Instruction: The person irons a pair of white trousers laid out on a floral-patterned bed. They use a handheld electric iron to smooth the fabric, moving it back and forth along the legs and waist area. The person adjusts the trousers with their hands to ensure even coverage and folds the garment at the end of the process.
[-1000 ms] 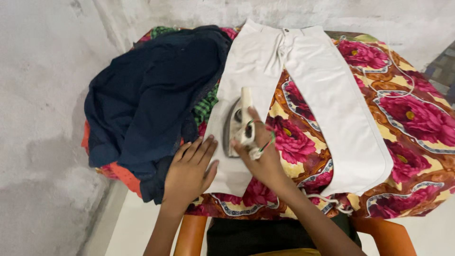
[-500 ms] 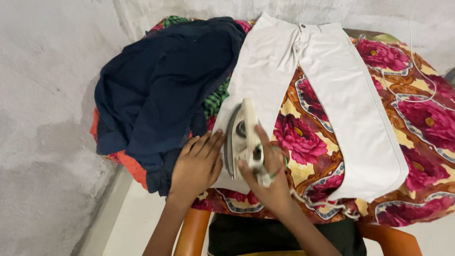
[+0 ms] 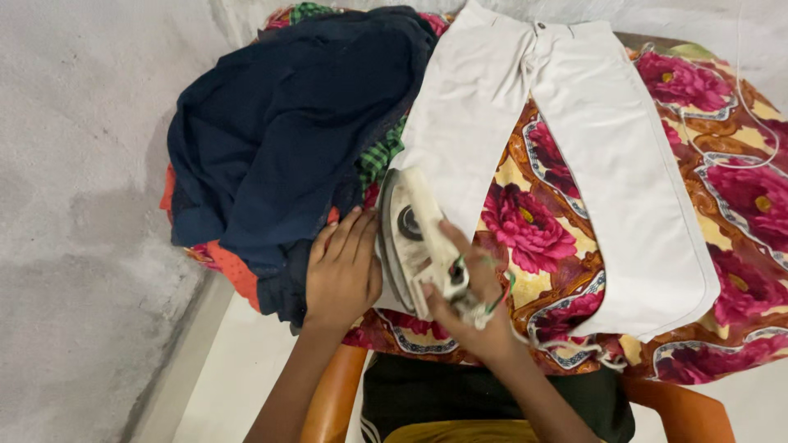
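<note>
- While your right hand [image 3: 468, 303] wraps its grip around the handle of the iron [image 3: 414, 242], the iron rests on the lower end of the near leg of the white trousers [image 3: 525, 139], tilted slightly toward your left side.
- Your right-hand grip is clenched on the iron; a green and red cord runs across the fingers of that hand.
- Your left hand [image 3: 343, 271] lies flat, palm down and released, grasping nothing. Its fingers touch the trouser leg just beside the iron's left edge, and the heel of the hand sits against the dark clothes.
- The white trousers lie spread on the floral cloth [image 3: 730, 197], waistband at the far edge, legs parted and running toward you. The second leg lies well apart from the iron, to the right.
- The floral cloth, red blooms on yellow, covers the worktop.
- A pile of navy clothes [image 3: 287, 123] sits to the left of the trousers, overlapping their near leg at the top. Green checked fabric [image 3: 382, 156] shows between the pile and the trousers, and orange fabric [image 3: 234, 275] shows under the pile's lower edge.
- A thin white cord [image 3: 743, 98] loops over the cloth at the far right.
</note>
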